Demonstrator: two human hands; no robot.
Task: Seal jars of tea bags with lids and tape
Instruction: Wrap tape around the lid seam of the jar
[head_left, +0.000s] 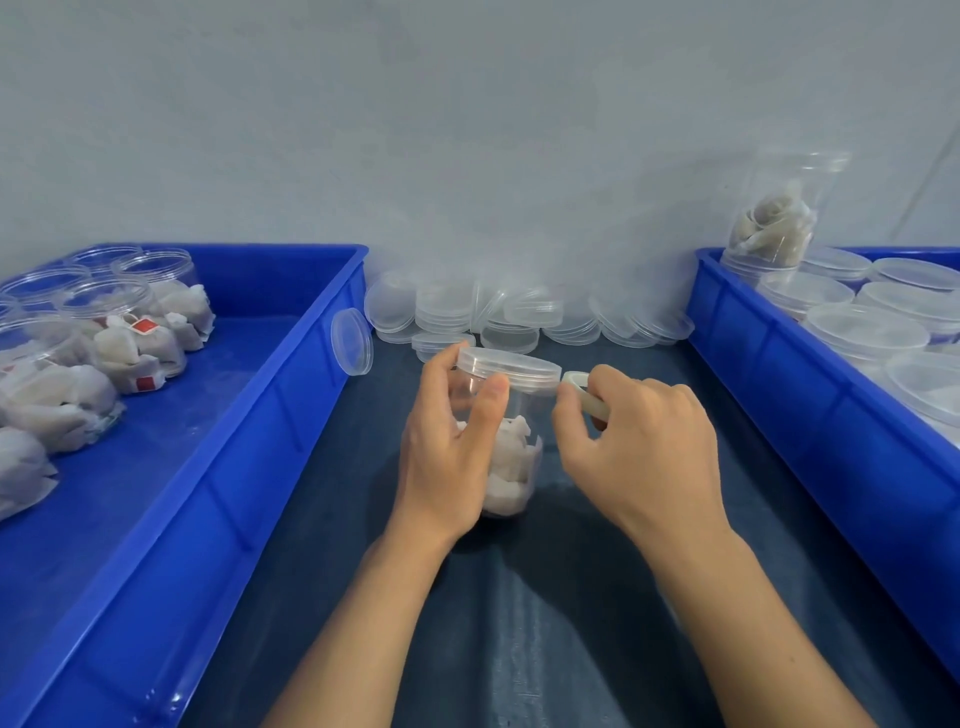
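A clear plastic jar with white tea bags in its lower half stands on the dark blue mat in the middle. A clear lid sits on top of it. My left hand grips the jar from the left, thumb pressed just under the lid. My right hand holds a small roll of clear tape against the lid's right edge.
A blue tray on the left holds several open jars of tea bags. A blue tray on the right holds lidded jars, one stacked upside down. Loose clear lids are piled by the wall; one lid leans on the left tray.
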